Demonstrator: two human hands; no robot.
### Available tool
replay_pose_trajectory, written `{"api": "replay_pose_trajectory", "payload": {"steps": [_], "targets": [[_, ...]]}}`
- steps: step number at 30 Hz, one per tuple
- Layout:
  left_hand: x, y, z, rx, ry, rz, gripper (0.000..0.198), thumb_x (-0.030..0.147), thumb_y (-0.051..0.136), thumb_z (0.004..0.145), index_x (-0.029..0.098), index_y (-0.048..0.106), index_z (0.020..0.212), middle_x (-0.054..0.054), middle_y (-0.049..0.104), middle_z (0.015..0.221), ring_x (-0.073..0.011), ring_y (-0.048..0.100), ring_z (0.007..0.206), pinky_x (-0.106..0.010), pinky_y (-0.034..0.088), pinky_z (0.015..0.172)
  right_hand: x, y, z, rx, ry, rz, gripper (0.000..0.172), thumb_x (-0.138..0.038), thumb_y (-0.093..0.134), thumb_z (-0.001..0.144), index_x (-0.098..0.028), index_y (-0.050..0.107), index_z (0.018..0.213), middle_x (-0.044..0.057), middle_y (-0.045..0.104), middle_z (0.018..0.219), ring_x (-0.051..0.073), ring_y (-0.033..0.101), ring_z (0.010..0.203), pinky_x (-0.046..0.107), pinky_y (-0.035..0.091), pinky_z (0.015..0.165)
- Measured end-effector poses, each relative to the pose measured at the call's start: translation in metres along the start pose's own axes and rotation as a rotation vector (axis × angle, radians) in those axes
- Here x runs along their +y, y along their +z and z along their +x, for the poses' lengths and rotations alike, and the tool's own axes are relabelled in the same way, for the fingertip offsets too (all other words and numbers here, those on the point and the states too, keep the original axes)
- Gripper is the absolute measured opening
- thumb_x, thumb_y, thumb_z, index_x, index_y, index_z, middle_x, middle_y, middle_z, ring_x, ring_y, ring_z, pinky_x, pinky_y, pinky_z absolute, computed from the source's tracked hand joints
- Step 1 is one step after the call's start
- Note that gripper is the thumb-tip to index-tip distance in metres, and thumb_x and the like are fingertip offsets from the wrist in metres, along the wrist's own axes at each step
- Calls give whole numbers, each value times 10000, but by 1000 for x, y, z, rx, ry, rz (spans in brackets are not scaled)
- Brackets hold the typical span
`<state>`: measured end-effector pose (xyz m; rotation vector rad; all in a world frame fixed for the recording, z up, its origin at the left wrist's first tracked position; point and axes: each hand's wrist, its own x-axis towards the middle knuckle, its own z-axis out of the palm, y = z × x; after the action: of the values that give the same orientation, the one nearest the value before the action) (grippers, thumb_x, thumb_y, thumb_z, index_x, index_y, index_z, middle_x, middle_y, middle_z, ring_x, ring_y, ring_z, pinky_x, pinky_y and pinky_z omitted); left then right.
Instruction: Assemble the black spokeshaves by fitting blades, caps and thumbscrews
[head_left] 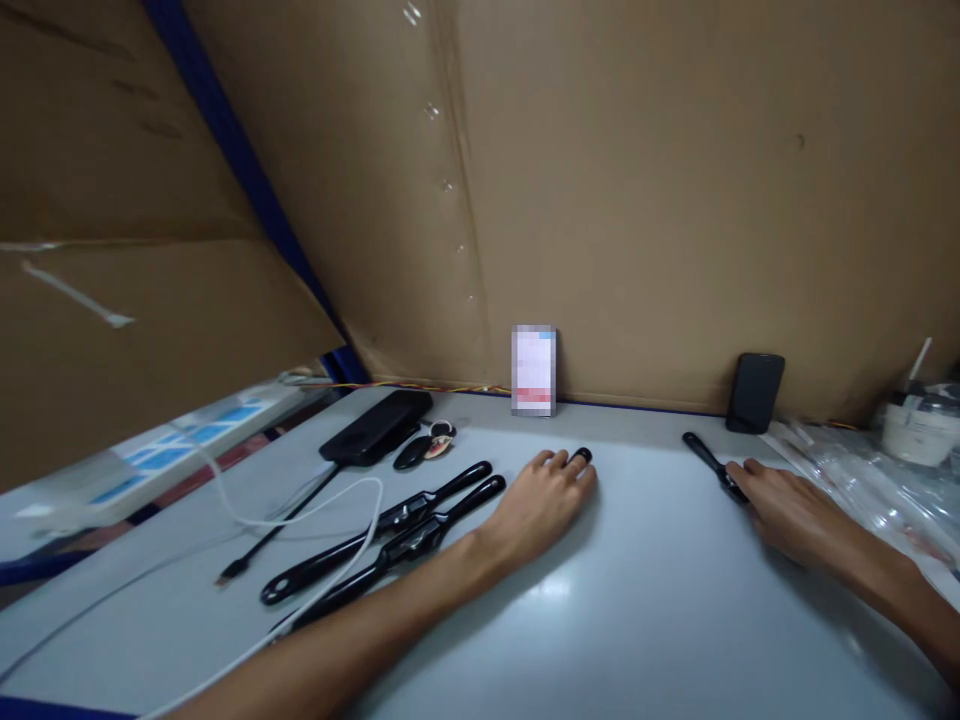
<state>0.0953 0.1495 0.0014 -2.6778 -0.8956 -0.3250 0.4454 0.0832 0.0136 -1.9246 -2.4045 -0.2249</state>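
My left hand [545,500] is closed low over the table, palm down. A rounded black handle end [581,455] pokes out past its fingers and looks like a spokeshave handle; the rest is hidden beneath the hand. On the right, my right hand [787,508] grips a black spokeshave [703,450] near its middle, with one handle pointing away to the upper left. Two more black spokeshaves, a farther one [403,515] and a nearer one [420,538], lie side by side left of my left hand. My left forearm passes close to the nearer one.
A white cable [375,510] loops over the spokeshaves. Behind lie a black power bank [379,425] and keys with a fob [412,453]. One lit phone [534,370] and one dark phone [755,393] lean on the cardboard wall. Clear plastic bags [862,490] and a white tub [919,430] occupy the right.
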Motion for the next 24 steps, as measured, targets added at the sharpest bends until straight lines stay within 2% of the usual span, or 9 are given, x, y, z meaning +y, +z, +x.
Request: {"api": "replay_pose_trajectory", "payload": {"steps": [3, 5, 8, 11, 14, 16, 18, 20, 24], "targets": [[-23, 5, 4, 7, 12, -53, 327, 366, 703, 1053, 164, 664, 1307, -95, 709, 1250, -244, 730, 1042, -448, 641, 898, -12, -2, -4, 4, -62, 30, 573, 101, 518, 668, -180, 709, 1129, 120, 714, 1004, 294, 722, 855, 376, 512, 725], [-35, 7, 6, 31, 40, -99, 320, 290, 665, 1067, 165, 652, 1363, -97, 740, 1237, -256, 741, 1089, -481, 629, 967, -24, -3, -7, 25, -140, 63, 614, 107, 518, 666, -183, 719, 1169, 133, 722, 1066, 307, 717, 923, 414, 546, 787], [-46, 6, 6, 79, 67, -160, 418, 99, 516, 1042, 173, 631, 1437, -87, 798, 1202, -262, 708, 1254, -515, 552, 1131, -50, -3, -12, 81, -283, 220, 644, 97, 505, 729, -215, 712, 1252, 122, 730, 1172, 297, 692, 1040, 456, 567, 889], [-47, 2, 6, 163, 15, -202, 473, 81, 426, 1045, 154, 591, 1483, -108, 806, 1195, -287, 645, 1357, -602, 468, 1197, -80, 1, -18, 141, -327, 438, 616, 77, 484, 834, -210, 658, 1351, 122, 724, 1243, 286, 659, 1100, 502, 558, 974], [-31, -5, 3, 270, -46, -259, 438, 146, 382, 1101, 132, 553, 1503, -169, 764, 1266, -342, 589, 1395, -685, 435, 1166, -100, 5, -21, 161, -297, 603, 517, 34, 474, 915, -189, 620, 1358, 123, 708, 1237, 279, 636, 1109, 508, 561, 993], [-10, -10, -2, 293, -3, -328, 388, 179, 388, 1112, 158, 608, 1431, -161, 749, 1278, -341, 606, 1341, -610, 515, 1087, -105, 6, -21, 169, -286, 682, 494, 11, 485, 929, -179, 593, 1371, 133, 687, 1256, 280, 622, 1149, 504, 563, 1007], [14, -15, -9, 263, 77, -405, 310, 211, 440, 1107, 193, 672, 1312, -122, 752, 1206, -297, 668, 1175, -511, 575, 1000, -105, 5, -20, 182, -284, 746, 492, 1, 515, 912, -169, 573, 1370, 136, 676, 1258, 277, 612, 1172, 499, 559, 1016], [33, -19, -15, 217, 124, -466, 245, 256, 510, 1100, 209, 675, 1275, -88, 735, 1105, -249, 684, 990, -420, 609, 869, -103, 1, -20, 185, -286, 780, 415, -32, 577, 896, -172, 590, 1287, 128, 678, 1229, 279, 607, 1152, 495, 560, 998], [47, -19, -20, 108, 141, -606, 269, 294, 599, 1062, 190, 637, 1308, -90, 674, 1070, -244, 656, 898, -389, 609, 773, -104, -4, -22, 155, -283, 748, 188, -128, 677, 920, -199, 608, 1080, 111, 682, 1166, 282, 606, 1072, 499, 554, 939]]}}
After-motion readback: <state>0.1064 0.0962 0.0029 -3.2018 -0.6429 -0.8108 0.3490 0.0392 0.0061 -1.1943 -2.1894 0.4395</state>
